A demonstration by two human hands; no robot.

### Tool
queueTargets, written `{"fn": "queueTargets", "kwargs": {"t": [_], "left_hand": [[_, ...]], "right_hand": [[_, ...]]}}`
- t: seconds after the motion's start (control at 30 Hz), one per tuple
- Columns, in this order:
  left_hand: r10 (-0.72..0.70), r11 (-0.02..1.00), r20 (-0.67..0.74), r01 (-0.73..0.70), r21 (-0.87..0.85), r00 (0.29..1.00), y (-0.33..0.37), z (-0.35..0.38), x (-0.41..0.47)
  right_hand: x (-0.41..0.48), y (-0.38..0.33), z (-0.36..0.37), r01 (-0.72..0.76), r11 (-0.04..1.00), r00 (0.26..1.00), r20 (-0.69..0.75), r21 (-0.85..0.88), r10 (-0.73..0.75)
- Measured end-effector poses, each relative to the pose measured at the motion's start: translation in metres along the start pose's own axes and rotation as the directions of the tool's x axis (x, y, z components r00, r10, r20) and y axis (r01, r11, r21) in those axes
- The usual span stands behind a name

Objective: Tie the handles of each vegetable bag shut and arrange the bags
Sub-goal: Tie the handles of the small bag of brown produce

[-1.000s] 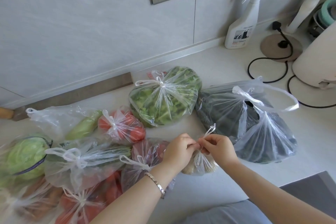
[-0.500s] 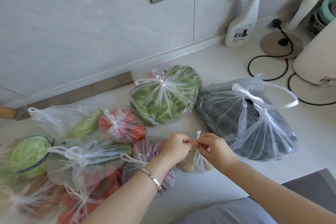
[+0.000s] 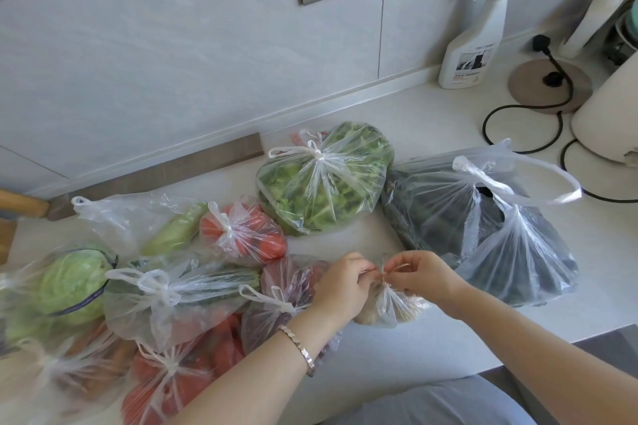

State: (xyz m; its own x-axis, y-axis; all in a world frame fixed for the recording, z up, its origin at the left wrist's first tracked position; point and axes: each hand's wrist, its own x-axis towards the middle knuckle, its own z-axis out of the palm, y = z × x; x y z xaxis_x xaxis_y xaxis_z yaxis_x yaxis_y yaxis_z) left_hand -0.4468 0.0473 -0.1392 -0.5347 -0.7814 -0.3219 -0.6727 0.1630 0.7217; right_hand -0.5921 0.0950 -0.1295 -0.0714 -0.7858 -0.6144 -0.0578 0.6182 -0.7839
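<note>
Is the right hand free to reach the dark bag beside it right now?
Likely not yet: the right hand and left hand both pinch the small bag by its handles. Once released, the dark bag lies right beside it, nothing between.

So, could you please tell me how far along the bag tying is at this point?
Done: the leafy greens bag, the tomato bag and the cucumber bag show knots. In hand: the left hand and right hand pinch the handles of the small bag. Left: the handle loop of the dark greens bag looks untied, and arranging remains.
</note>
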Motion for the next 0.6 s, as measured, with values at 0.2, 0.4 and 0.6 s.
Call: {"fn": "queueTargets", "kwargs": {"t": [0.2, 0.4, 0.6], "left_hand": [[-0.285, 0.886, 0.109, 0.305, -0.350, 0.952, 0.003, 0.001, 0.002], [-0.340, 0.797, 0.194, 0.391, -0.460, 0.920, 0.004, 0.000, 0.003], [-0.322, 0.820, 0.170, 0.364, -0.442, 0.931, 0.001, 0.003, 0.001]], "right_hand": [[0.006, 0.020, 0.005, 0.441, 0.737, 0.852, -0.019, -0.513, -0.523], [0.003, 0.025, 0.010, 0.524, 0.436, 0.667, 0.034, -0.732, -0.744], [0.000, 0.013, 0.007, 0.220, 0.930, 0.970, -0.036, -0.295, -0.241]]}}
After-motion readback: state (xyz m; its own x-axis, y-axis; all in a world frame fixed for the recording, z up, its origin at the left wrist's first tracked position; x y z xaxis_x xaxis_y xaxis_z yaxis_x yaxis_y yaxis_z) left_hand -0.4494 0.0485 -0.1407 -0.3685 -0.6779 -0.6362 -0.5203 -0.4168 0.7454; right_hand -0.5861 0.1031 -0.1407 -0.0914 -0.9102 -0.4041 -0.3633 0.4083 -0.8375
